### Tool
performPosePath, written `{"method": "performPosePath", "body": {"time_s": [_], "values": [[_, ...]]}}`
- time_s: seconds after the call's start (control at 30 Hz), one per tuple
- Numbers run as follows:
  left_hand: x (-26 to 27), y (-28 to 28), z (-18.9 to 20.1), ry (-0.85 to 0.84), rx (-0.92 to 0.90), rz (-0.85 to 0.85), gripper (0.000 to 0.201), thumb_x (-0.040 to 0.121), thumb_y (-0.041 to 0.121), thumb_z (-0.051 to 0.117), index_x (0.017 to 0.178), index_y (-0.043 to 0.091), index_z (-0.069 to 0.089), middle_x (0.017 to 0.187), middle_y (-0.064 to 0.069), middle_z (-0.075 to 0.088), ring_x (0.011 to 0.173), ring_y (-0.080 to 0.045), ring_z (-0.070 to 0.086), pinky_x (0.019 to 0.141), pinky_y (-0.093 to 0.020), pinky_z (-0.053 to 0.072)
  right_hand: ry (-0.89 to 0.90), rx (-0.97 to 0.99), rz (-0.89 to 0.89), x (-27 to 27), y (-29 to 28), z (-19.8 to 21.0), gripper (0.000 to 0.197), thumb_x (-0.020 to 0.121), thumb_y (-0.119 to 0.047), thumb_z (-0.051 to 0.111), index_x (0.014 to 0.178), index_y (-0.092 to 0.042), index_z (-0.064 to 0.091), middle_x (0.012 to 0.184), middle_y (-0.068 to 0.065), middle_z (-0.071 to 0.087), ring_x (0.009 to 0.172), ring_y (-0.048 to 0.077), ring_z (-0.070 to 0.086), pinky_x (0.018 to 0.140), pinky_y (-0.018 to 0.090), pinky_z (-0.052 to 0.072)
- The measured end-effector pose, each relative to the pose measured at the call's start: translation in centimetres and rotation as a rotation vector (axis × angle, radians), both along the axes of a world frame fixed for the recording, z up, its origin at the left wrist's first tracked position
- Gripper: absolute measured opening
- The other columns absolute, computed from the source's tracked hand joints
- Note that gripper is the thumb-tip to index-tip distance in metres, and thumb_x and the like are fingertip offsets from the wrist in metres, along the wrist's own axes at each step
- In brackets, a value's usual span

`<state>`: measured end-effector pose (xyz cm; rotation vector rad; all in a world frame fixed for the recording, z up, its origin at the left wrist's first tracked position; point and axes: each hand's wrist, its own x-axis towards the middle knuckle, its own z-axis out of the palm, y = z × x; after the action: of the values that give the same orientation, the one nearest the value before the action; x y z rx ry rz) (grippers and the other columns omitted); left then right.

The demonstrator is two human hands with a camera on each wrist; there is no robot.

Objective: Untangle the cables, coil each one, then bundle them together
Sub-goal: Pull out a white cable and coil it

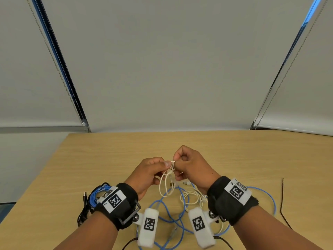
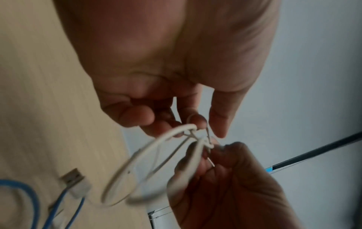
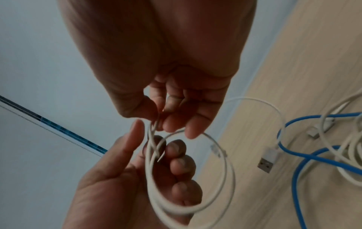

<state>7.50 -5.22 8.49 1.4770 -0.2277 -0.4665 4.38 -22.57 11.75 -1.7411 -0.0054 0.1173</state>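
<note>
two hands meet above the wooden table [image 1: 111, 159], both working on one small white cable coil [image 1: 166, 183]. the left hand [image 1: 149, 173] pinches the top of the coil between thumb and fingertips, its other fingers curled in; the right hand [image 1: 191, 166] pinches a thin wire tie [image 2: 210, 161] at that same top point, fingers curled round it. the coil is a narrow oval of a few loops, its long axis running from the pinch down and toward the person, so it hangs below and between the two hands, clear of the table. in the right wrist view the loops [image 3: 195, 178] lie across the left palm [image 3: 117, 186].

on the table beneath, a loose blue cable [image 1: 162, 213] sprawls in wide curves, tangled with another loose white cable [image 1: 192, 197]; a usb plug [image 3: 267, 161] lies near the blue one. behind the left wrist sit a coiled blue cable [image 1: 98, 193] and a black cable [image 1: 82, 213], just beside each other.
</note>
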Motion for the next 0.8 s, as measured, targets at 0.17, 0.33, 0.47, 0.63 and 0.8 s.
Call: {"method": "performPosePath", "body": {"time_s": [0.17, 0.33, 0.47, 0.63, 0.8], "values": [[-0.1, -0.2, -0.3, 0.093, -0.102, 0.033, 0.019, 0.075, 0.026, 0.074, 0.066, 0.015, 0.063, 0.068, -0.006, 0.06, 0.063, -0.019, 0.061, 0.055, -0.027, 0.05, 0.05, 0.036, 0.078, 0.1, -0.2, 0.3, 0.017, 0.094, -0.001, 0.044, 0.094, -0.015, 0.054, 0.069, 0.001, 0.048, 0.047, 0.008, 0.042, 0.049, 0.029, 0.046], [0.2, 0.1, -0.3, 0.102, -0.09, 0.028, 0.028, 0.076, 0.027, 0.076, 0.06, 0.018, 0.055, 0.062, -0.006, 0.052, 0.052, -0.019, 0.052, 0.054, -0.029, 0.046, 0.086, 0.257, 0.09, 0.0, -0.9, -0.2, 0.016, 0.097, 0.002, 0.053, 0.098, -0.014, 0.055, 0.068, 0.0, 0.051, 0.054, 0.013, 0.043, 0.056, 0.031, 0.046], [0.2, 0.4, -0.9, 0.142, -0.025, -0.074, 0.03, 0.078, 0.034, 0.074, 0.061, 0.02, 0.055, 0.066, -0.003, 0.055, 0.057, -0.017, 0.052, 0.061, -0.031, 0.051, 0.042, 0.386, 0.087, 0.1, -1.4, -0.8, 0.018, 0.097, 0.006, 0.052, 0.101, -0.012, 0.053, 0.076, 0.006, 0.061, 0.068, 0.018, 0.057, 0.066, 0.034, 0.051], [0.3, 0.5, -0.9, 0.101, 0.025, -0.057, 0.031, 0.074, 0.03, 0.078, 0.056, 0.021, 0.055, 0.062, -0.003, 0.054, 0.054, -0.013, 0.053, 0.056, -0.028, 0.049, 0.181, 0.601, 0.148, -0.4, -1.9, -1.6, 0.014, 0.086, -0.002, 0.053, 0.089, -0.015, 0.049, 0.066, 0.005, 0.047, 0.057, 0.021, 0.053, 0.056, 0.032, 0.05], [0.6, 0.6, -0.5, 0.188, -0.115, -0.029, 0.032, 0.076, 0.022, 0.081, 0.058, 0.017, 0.055, 0.062, -0.004, 0.05, 0.056, -0.019, 0.056, 0.052, -0.029, 0.052, 0.147, -0.017, 0.281, -0.4, -3.1, -1.1, 0.016, 0.09, -0.023, 0.068, 0.098, -0.017, 0.056, 0.061, -0.002, 0.04, 0.049, 0.013, 0.028, 0.043, 0.022, 0.024]]}}
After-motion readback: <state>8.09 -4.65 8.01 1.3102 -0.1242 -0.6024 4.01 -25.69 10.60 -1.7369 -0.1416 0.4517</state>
